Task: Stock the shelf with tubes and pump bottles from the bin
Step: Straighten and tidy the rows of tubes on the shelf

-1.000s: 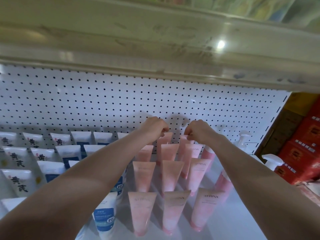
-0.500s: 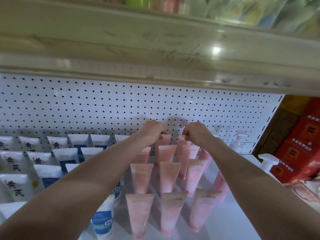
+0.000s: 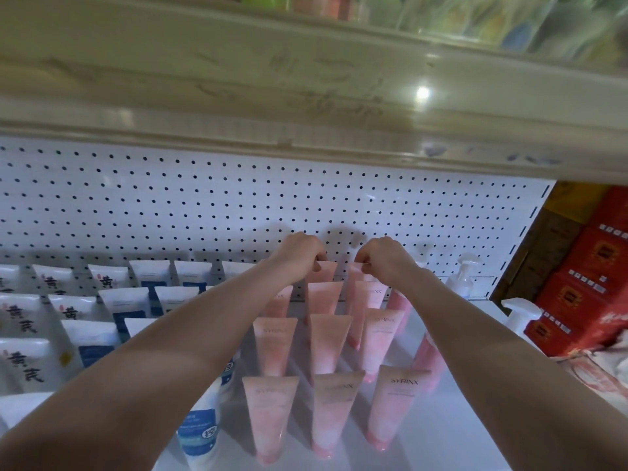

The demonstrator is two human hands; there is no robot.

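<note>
Seating the back row, I reckon: my left hand (image 3: 300, 254) and right hand (image 3: 385, 260) each pinch a pink tube (image 3: 324, 271); next needs a gentle release.

Both bare arms reach up from the bottom corners of the frame and converge just above its centre. The left forearm (image 3: 153, 362) runs diagonally from the lower left, and the right forearm (image 3: 509, 362) mirrors it from the lower right. The left hand (image 3: 300, 254) is knuckles up, its fingers curled down and apparently pinching the top edge of a back-row pink tube (image 3: 324, 271). The right hand (image 3: 384, 258), close beside it but not touching, curls likewise on the neighbouring pink tube (image 3: 355, 271). The fingertips are mostly hidden.
</note>
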